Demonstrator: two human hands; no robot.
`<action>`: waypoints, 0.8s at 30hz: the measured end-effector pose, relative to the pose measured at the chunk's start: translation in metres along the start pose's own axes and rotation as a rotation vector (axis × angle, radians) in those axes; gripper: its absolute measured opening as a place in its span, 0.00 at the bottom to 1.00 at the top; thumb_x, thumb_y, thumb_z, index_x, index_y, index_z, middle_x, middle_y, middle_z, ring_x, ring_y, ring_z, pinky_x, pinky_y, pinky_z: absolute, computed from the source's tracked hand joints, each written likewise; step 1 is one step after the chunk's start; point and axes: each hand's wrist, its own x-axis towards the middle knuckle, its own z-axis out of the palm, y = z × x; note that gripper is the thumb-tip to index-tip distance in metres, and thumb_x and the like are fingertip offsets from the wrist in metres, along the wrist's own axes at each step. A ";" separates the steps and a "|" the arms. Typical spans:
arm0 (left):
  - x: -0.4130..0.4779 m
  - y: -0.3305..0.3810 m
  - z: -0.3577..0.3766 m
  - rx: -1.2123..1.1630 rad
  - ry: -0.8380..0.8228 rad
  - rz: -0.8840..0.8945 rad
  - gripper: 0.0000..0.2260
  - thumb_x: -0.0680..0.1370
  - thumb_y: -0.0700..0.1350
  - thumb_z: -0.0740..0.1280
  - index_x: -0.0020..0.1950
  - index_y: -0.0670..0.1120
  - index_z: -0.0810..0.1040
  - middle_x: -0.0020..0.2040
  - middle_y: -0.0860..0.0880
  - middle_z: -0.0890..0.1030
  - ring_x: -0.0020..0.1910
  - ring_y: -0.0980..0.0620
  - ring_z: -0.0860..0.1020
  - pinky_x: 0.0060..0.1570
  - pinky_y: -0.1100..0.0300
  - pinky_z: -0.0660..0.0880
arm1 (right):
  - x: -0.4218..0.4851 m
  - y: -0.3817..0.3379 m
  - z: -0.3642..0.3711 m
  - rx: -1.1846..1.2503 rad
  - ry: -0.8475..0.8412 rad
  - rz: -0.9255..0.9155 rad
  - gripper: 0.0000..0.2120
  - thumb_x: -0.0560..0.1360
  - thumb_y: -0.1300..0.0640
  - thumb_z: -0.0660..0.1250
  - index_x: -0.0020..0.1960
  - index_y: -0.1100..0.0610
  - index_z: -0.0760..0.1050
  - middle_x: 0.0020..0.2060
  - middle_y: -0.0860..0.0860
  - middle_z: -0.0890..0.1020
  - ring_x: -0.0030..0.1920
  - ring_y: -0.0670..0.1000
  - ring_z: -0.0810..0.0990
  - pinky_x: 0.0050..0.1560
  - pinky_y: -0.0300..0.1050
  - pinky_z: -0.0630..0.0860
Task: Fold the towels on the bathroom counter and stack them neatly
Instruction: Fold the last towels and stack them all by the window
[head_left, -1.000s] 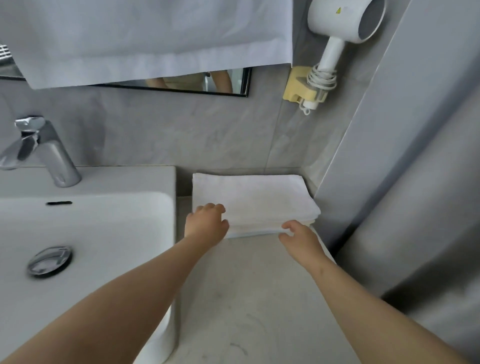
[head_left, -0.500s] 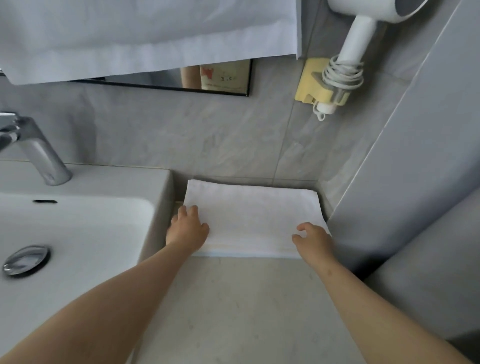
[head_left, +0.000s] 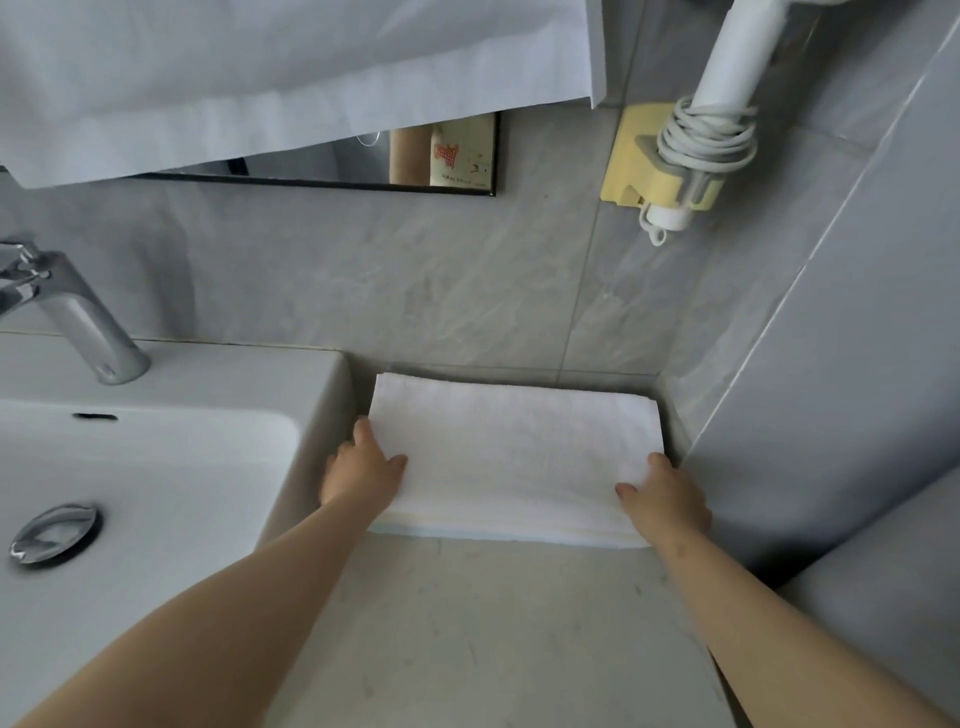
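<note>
A stack of folded white towels (head_left: 514, 457) lies on the grey counter (head_left: 493, 634), pushed back against the tiled wall between the sink and the right-hand wall. My left hand (head_left: 361, 475) holds the stack's left edge, thumb on top and fingers down its side. My right hand (head_left: 667, 496) holds the front right corner, thumb and one finger on the top towel, the other fingers hidden beside the stack.
A white sink (head_left: 156, 467) with a chrome tap (head_left: 78, 317) and drain plug (head_left: 54, 530) fills the left. A hair dryer (head_left: 727, 88) hangs in a yellow wall holder (head_left: 631, 156) above the towels. A white cloth (head_left: 260, 78) drapes over the mirror (head_left: 405, 161).
The towel stack has moved back against the wall. Both hands have shifted from its front edge to its left and right sides. The view has closed in.
</note>
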 end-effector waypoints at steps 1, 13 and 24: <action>0.001 -0.001 0.001 -0.021 -0.011 -0.021 0.28 0.78 0.53 0.62 0.73 0.43 0.57 0.65 0.40 0.70 0.64 0.38 0.69 0.61 0.49 0.68 | 0.001 0.000 0.001 0.019 -0.003 0.008 0.18 0.75 0.50 0.64 0.60 0.58 0.66 0.58 0.57 0.74 0.58 0.61 0.72 0.55 0.50 0.70; -0.014 -0.012 0.006 -0.097 0.025 -0.046 0.20 0.80 0.50 0.60 0.66 0.38 0.67 0.62 0.38 0.71 0.60 0.38 0.72 0.55 0.51 0.70 | -0.004 0.002 0.006 0.040 0.026 0.063 0.21 0.76 0.47 0.65 0.61 0.60 0.68 0.60 0.57 0.74 0.61 0.61 0.70 0.56 0.49 0.69; -0.027 -0.014 -0.004 0.050 -0.050 -0.078 0.18 0.82 0.50 0.53 0.66 0.38 0.65 0.64 0.37 0.67 0.63 0.36 0.69 0.59 0.49 0.68 | -0.012 0.013 -0.001 0.223 -0.024 0.172 0.29 0.72 0.43 0.68 0.66 0.57 0.67 0.62 0.61 0.70 0.60 0.64 0.71 0.59 0.53 0.70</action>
